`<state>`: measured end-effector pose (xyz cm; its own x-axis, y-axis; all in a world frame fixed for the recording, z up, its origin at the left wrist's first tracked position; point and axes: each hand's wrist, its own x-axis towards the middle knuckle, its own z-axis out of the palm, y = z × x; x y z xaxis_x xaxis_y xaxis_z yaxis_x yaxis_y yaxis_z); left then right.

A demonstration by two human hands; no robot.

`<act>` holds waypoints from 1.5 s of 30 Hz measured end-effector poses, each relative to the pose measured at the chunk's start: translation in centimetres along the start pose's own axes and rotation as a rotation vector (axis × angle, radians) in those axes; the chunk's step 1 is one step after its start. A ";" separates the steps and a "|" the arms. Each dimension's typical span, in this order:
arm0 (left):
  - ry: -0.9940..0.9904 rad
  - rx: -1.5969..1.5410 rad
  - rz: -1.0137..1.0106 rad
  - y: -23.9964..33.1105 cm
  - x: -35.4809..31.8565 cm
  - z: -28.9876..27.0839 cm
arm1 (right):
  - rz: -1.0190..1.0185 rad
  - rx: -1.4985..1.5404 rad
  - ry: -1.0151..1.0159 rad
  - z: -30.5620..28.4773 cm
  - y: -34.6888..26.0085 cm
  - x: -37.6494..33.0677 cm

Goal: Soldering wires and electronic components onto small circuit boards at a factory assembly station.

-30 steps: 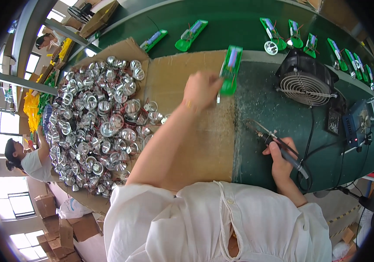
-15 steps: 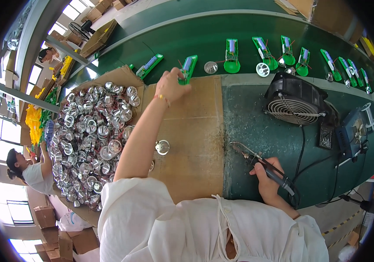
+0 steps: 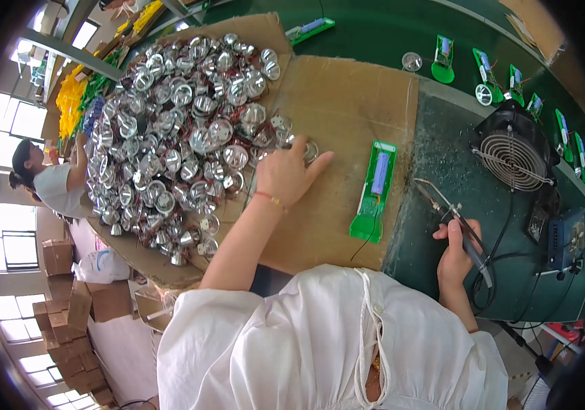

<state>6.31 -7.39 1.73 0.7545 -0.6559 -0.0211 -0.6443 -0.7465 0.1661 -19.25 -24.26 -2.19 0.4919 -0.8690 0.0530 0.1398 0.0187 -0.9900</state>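
My left hand [image 3: 283, 172] is over the cardboard sheet at the right edge of a heap of shiny reflector cups [image 3: 169, 126]. Its thumb and index finger are spread around a single reflector cup [image 3: 313, 151], partly hidden by the fingers; no firm grip shows. To the right, a green plastic housing [image 3: 363, 229] with a blue-violet cylindrical battery [image 3: 380, 171] and thin wires lies on the cardboard. My right hand [image 3: 453, 254] is closed around the dark handle of a soldering iron [image 3: 470, 247], whose metal tip points up and left, above the green bench.
The cardboard sheet [image 3: 343, 89] covers the bench's middle. A black fan [image 3: 514, 154] with a wire guard and a blue box-shaped unit [image 3: 563, 239] stand at right, with cables. Several green housings [image 3: 443, 65] line the far strip. Another person [image 3: 57, 178] works at left.
A green housing has come from the far strip onto the cardboard and left my left hand. That hand has moved nearer, to the reflector cup. The view has turned; my right hand still holds the soldering iron.
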 end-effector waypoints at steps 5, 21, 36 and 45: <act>0.193 -0.109 0.317 1.6 -3.7 1.0 | -0.035 -0.023 -0.023 0.0 -0.5 -1.2; -0.214 -0.928 -0.052 3.3 -8.8 0.4 | -0.105 -0.044 -0.375 0.1 -2.3 -3.7; -0.155 -0.817 0.121 5.1 -7.9 1.2 | -0.044 -0.152 -0.317 1.2 -2.3 -3.8; -0.200 -0.859 0.082 4.9 -7.7 1.3 | 0.018 -0.139 -0.306 1.6 -2.5 -3.8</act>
<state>-2.81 -6.15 1.42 0.6223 -0.7710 -0.1353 -0.3185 -0.4072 0.8560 -20.13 -20.19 0.27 0.7317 -0.6797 0.0510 0.0204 -0.0529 -0.9984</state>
